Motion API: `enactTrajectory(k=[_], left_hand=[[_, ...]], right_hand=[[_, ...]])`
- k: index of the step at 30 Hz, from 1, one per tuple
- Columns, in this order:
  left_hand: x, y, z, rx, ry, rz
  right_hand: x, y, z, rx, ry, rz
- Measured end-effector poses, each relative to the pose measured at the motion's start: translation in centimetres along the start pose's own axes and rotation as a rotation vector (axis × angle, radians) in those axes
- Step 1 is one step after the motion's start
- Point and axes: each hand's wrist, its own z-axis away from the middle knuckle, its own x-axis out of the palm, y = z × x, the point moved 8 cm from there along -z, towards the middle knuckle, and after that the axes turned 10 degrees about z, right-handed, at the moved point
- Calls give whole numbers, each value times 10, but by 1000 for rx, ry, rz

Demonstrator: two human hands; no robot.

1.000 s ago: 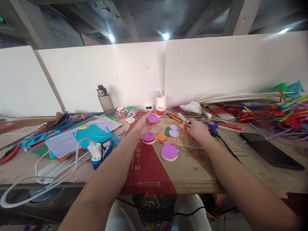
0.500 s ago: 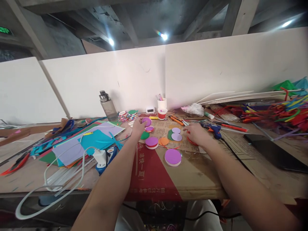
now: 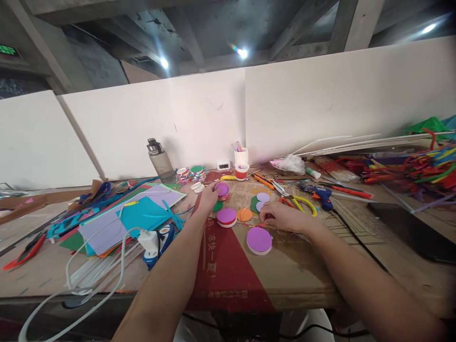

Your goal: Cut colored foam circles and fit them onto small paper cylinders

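My left hand (image 3: 210,197) reaches far across the bench and its fingers close round a small purple-topped round disc (image 3: 223,189) set on the cardboard. My right hand (image 3: 280,217) rests lower, fingers curled in a pinch at a thin red strip (image 3: 254,225) beside an orange foam circle (image 3: 244,214). Between the hands lies a purple disc with a red rim (image 3: 227,217). A larger purple disc with a white rim (image 3: 259,240) sits just below my right hand. Pale purple circles (image 3: 262,197) on a green one lie beyond.
Scissors with yellow and red handles (image 3: 297,203) and a blue glue gun (image 3: 322,195) lie right of my hand. Coloured foam sheets (image 3: 131,213), a white cable (image 3: 89,270) and plug sit left. A water bottle (image 3: 161,161), cups (image 3: 242,171) and white boards stand behind; a dark phone (image 3: 409,228) lies right.
My left hand has lowered the small purple disc from the air onto the cardboard. My right hand left the scissors, which now lie on the table, and moved left to the red strip.
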Motion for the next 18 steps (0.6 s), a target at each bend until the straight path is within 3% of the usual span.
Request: enactTrajectory(k=[4,9,12,15,16,18], left_hand=[[7,8,7,58,0,81],[16,10,14,12,-68,170],[11,12,13,59,-16,41],[8,17,11,148,24,-118],[8,17,10,163,25,-152],[12,16,7,152,-2,-211]], right_hand=[[3,1,4,13,-28,-1],[3,1,6,47,-4,34],[-16,7,9,144,105,86],[-49,11,19,210,332,-37],[-57,9,23,192,379,-107],[-60,-5,25,83,339,-272]])
